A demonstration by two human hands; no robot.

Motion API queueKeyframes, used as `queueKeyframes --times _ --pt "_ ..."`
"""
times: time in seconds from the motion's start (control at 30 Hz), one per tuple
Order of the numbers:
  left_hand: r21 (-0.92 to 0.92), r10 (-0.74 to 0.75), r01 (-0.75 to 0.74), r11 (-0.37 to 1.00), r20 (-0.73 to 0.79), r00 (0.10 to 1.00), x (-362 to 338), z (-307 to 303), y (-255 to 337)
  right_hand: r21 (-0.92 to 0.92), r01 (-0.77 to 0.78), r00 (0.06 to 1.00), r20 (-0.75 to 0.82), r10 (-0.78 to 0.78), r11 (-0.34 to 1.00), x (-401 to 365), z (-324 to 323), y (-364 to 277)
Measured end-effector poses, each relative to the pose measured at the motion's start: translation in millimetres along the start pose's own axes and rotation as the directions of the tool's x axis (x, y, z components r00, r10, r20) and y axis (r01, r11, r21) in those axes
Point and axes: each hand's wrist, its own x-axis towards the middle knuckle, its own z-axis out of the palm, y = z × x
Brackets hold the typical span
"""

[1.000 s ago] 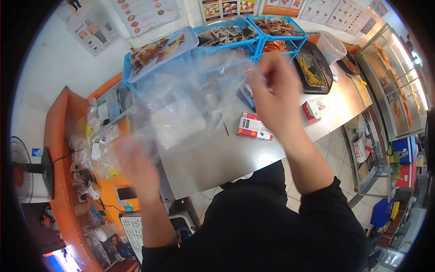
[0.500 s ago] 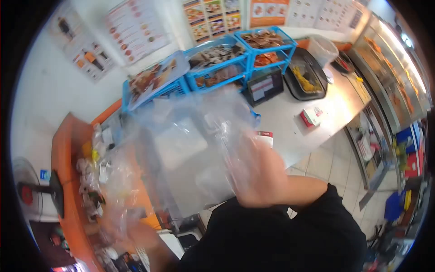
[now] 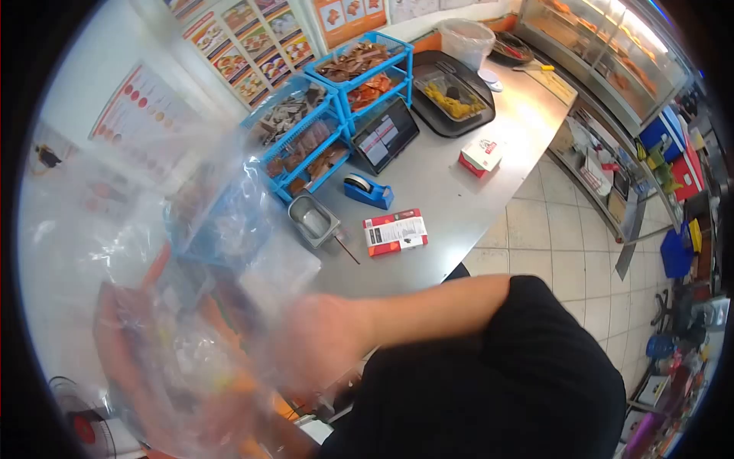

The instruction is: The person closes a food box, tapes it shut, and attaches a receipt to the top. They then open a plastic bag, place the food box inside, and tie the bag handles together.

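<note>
A large clear plastic bag (image 3: 222, 214) spreads across the left side, smeared by motion and see-through. My right hand (image 3: 321, 336) is closed like a fist on the bag's near edge, with the forearm reaching in from the right. Lower down, my left hand (image 3: 229, 417) shows blurred through the film and appears closed on another part of the bag. Beyond the bag, on the metal counter (image 3: 436, 210), lie a red and white box (image 3: 395, 232), a small metal container (image 3: 313, 219) and a blue tape dispenser (image 3: 368, 190).
Blue stacked baskets (image 3: 336, 99) of packets stand against the wall, with a tablet (image 3: 384, 136) in front. Farther along are a black tray (image 3: 453, 93) with yellow food, another red and white box (image 3: 482, 155) and a glass display case (image 3: 589, 53).
The view has turned right, showing more counter. The plastic bag has swung to the left and spread out. My right hand has moved left and closer to my left hand.
</note>
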Motion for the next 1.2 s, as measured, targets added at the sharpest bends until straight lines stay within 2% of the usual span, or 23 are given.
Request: queueKeyframes --times 0.07,0.13,0.2,0.37,0.43,0.5,0.53,0.6,0.63,0.67,0.7,0.77,0.8,0.83,0.87,0.9,0.93,0.97,1.03,1.1,1.13,1.17,1.2 --pt "0.054 -0.012 -0.012 0.998 0.412 0.911 -31 45 24 0.029 -0.686 0.714 0.216 0.666 0.727 -73 9 28" --pt "0.204 -0.209 0.072 0.976 0.804 0.556 -67 89 27 0.049 -0.882 0.421 0.529 0.737 0.469 -244 49 95" --pt "-0.022 -0.138 0.247 0.969 0.78 0.61 -103 84 35 -0.458 -0.697 0.485 0.267 0.833 0.552 -144 -15 47" --pt "-0.121 -0.1 0.296 0.947 0.768 0.633 -138 60 35 -0.35 -0.831 0.358 0.257 0.898 0.432 -121 -32 54" --pt "-0.491 -0.589 0.865 -0.105 0.732 0.344 -159 64 3 -0.236 -0.902 0.287 0.294 0.912 0.361 -133 -26 59" --pt "-0.557 -0.616 0.821 -0.126 0.693 0.375 -166 58 11 -0.313 -0.842 0.378 0.24 0.894 0.44 -155 -21 42" --pt "-0.616 -0.637 0.774 -0.147 0.657 0.402 -169 57 15 -0.416 -0.833 0.228 0.341 0.912 0.364 -170 -19 31" --pt "-0.144 -0.659 0.969 -0.199 0.752 -0.024 -281 61 -63 -0.626 -0.656 -0.153 0.657 0.739 0.421 -216 -13 23" --pt "0.1 -0.409 0.965 -0.243 0.892 -0.195 -282 54 -47 -0.647 -0.505 -0.407 0.763 0.503 0.572 -242 -7 32" --pt "0.337 -0.126 0.918 -0.211 0.921 -0.368 -275 44 -28 -0.641 -0.496 -0.408 0.767 0.495 0.586 -251 0 43" --pt "0.329 -0.135 0.918 -0.222 0.922 -0.363 -254 37 -14 -0.57 -0.537 -0.449 0.817 0.361 0.622 -256 10 51" --pt "0.408 -0.234 0.605 0.684 0.908 -0.348 -205 47 17 -0.456 -0.609 -0.351 0.889 0.295 0.649 -225 10 67" --pt "0.374 -0.297 0.405 0.834 0.924 -0.24 -182 57 15 -0.404 -0.638 -0.212 0.911 0.354 0.656 -166 -6 76" --pt "0.347 -0.33 0.165 0.923 0.936 -0.122 -153 65 4 -0.429 -0.621 -0.129 0.882 0.454 0.656 -83 -33 73" --pt "0.243 -0.288 0.18 0.953 0.911 0.296 -117 54 9 -0.448 -0.572 0.069 0.808 0.585 0.687 -53 -37 81" --pt "0.221 -0.393 0.439 0.871 0.85 0.351 -46 42 44 -0.48 -0.627 0.295 0.583 0.757 0.613 1 -49 65" --pt "-0.218 -0.361 0.539 0.814 0.536 0.763 8 16 55 -0.284 -0.557 0.796 0.086 0.599 0.78 69 -60 49" --pt "-0.237 -0.243 0.286 0.928 0.195 0.95 28 -6 64 -0.198 -0.492 0.866 -0.217 0.451 0.848 100 -66 21" --pt "-0.238 -0.163 0.214 0.947 0.217 0.962 6 8 74 -0.156 -0.412 0.82 -0.492 0.291 0.898 90 -67 0" --pt "-0.231 0.038 0.01 0.973 0.2 0.979 -21 28 85 -0.18 0.072 0.997 -0.019 -0.077 0.981 20 -48 13" --pt "-0.223 0.144 -0.105 0.969 0.168 0.975 -32 46 88 -0.133 -0.324 0.877 0.33 0.35 0.937 -31 -17 25" --pt "0.19 -0.401 0.386 0.903 0.698 0.594 -71 59 81 -0.252 -0.59 0.649 0.417 0.636 0.767 -108 7 29" --pt "0.103 -0.33 0.462 0.881 0.834 0.443 -132 76 44 -0.423 -0.768 -0.018 0.766 0.643 0.481 -137 -7 31"
